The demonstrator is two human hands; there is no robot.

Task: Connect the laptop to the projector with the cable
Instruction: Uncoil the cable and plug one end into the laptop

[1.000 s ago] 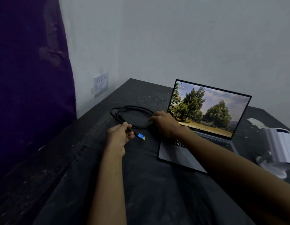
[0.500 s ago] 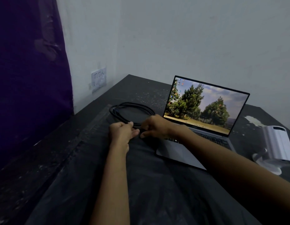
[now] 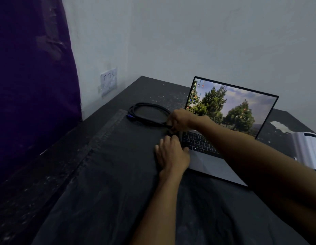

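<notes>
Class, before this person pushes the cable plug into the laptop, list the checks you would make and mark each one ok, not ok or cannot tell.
1. Laptop open and switched on: ok.
2. Right hand holds the cable at the laptop's left edge: ok.
3. Left hand steadies the laptop: ok.
4. Plug lined up with the port: cannot tell, hands hide it.
5. Cable's other end free on the table: ok.
6. Projector connected: not ok.

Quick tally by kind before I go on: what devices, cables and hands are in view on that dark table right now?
Laptop: 1
Projector: 1
Cable: 1, coiled left of the laptop
Hands: 2, left hand and right hand, both at the laptop's left edge
Total: 5
</notes>
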